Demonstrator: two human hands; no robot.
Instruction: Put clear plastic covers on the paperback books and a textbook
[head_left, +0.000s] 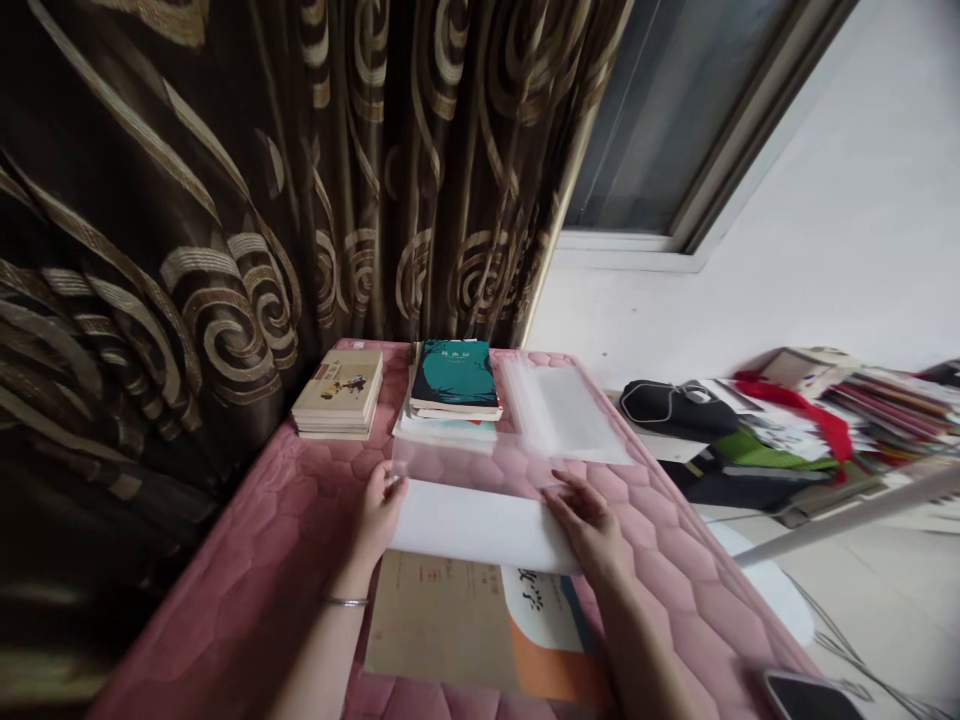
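Between my two hands is a see-through plastic sheet [472, 458] with a white lower part [480, 522], which may be a separate sheet. My left hand [380, 510] pinches its left edge between thumb and fingers. At the right edge, the thumb and fingers of my right hand [589, 520] close on the sheet, a little blurred. Below it on the pink quilted surface lies a book [442, 625], spread open with its tan, white and orange cover facing up. The white part overlaps the book's far edge.
Farther back stand a stack of tan books [339, 390], a stack topped by a teal book [455, 375] and a pile of clear plastic sheets [566, 410]. A dark phone-like object [810, 697] lies near right. Beyond the edge are a black case [675, 408] and piled books [900, 400].
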